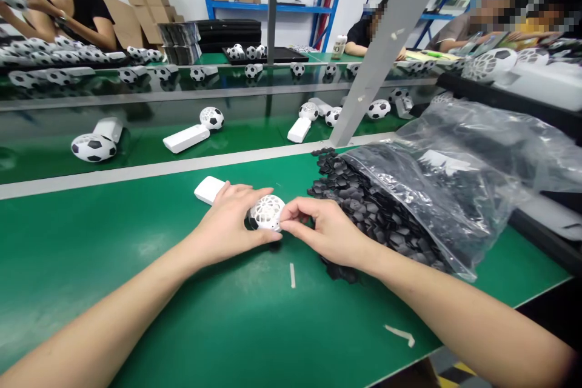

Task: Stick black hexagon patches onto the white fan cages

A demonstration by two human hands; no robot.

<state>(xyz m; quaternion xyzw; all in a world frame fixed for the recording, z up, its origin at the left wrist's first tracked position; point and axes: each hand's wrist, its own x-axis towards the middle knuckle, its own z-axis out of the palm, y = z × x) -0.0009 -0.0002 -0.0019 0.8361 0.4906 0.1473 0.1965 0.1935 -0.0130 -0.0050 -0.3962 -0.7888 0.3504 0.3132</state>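
Note:
A white soccer-ball fan (pixel 268 212) with an openwork round head lies on the green table, its white handle (pixel 210 190) pointing to the left. My left hand (pixel 234 215) is wrapped over it, thumb at the near side and fingers along the far side. At the right rim of the head, my right hand (pixel 313 224) pinches with thumb and forefinger; whatever sits between those fingertips is too small to make out. Just right of that hand, a heap of small black pieces (pixel 364 200) spills from a clear plastic bag (pixel 436 182).
Beyond a grey rail (pixel 150 168), several soccer-ball fans (pixel 186 138) lie on a green conveyor. A slanted grey post (pixel 377 54) rises beside the bag. Scraps of white strip (pixel 292 276) lie on the table (pixel 182 327). Co-workers (pixel 82 12) sit across the line.

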